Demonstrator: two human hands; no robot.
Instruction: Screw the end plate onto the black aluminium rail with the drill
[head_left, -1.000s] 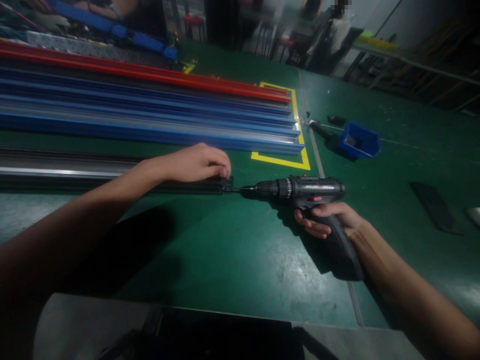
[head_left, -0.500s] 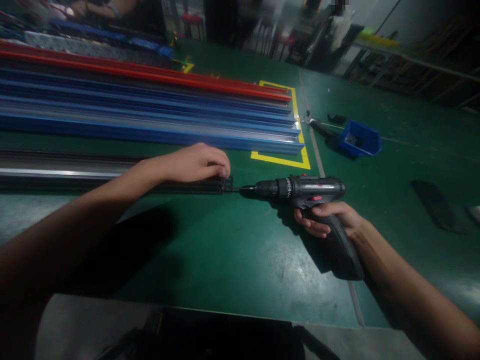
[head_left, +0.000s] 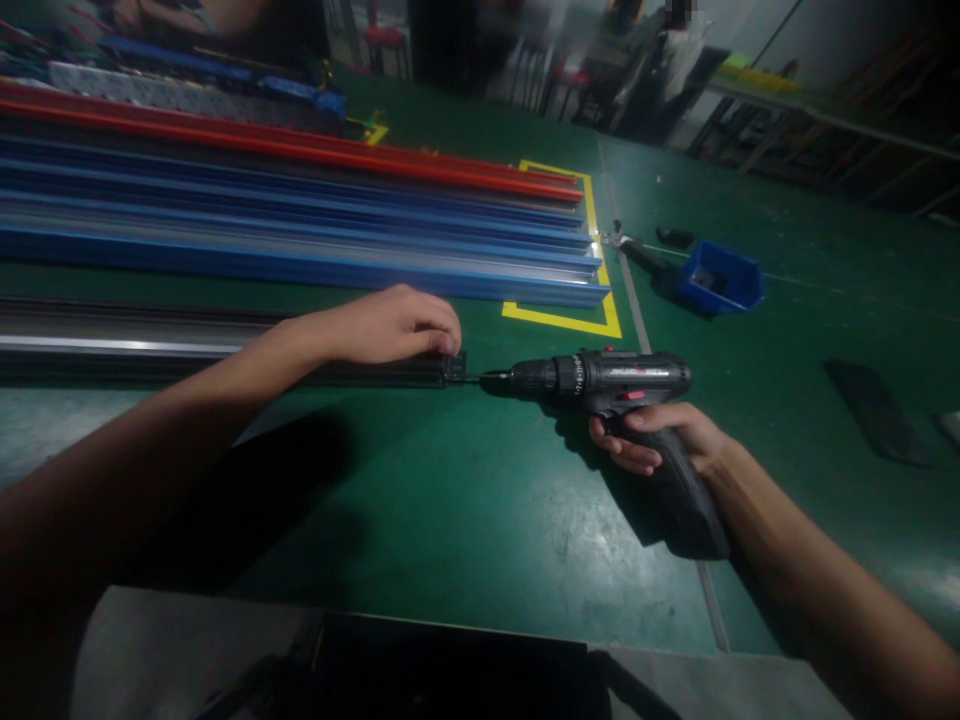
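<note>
My right hand (head_left: 660,437) is wrapped round the handle of a black cordless drill (head_left: 630,378), its index finger near the trigger. The drill points left, and its long thin bit reaches a small black end piece (head_left: 455,367) at the end of a dark metal profile (head_left: 150,345). Over that end lies my left hand (head_left: 397,325), fingers curled down and closed on the end of the profile. Its palm hides part of the profile, and the exact grip of the fingertips is partly hidden.
Blue profiles (head_left: 375,245) and a red one (head_left: 337,150) lie behind, ending inside yellow tape (head_left: 570,325). Pliers (head_left: 637,252) and a blue bin (head_left: 720,278) are to the right, with a dark flat object (head_left: 874,412) farther right. Another person's arm (head_left: 187,18) shows at the upper left.
Both my hands, the drill and the profile look unmoved. The other person's arm at the upper left has shifted slightly.
</note>
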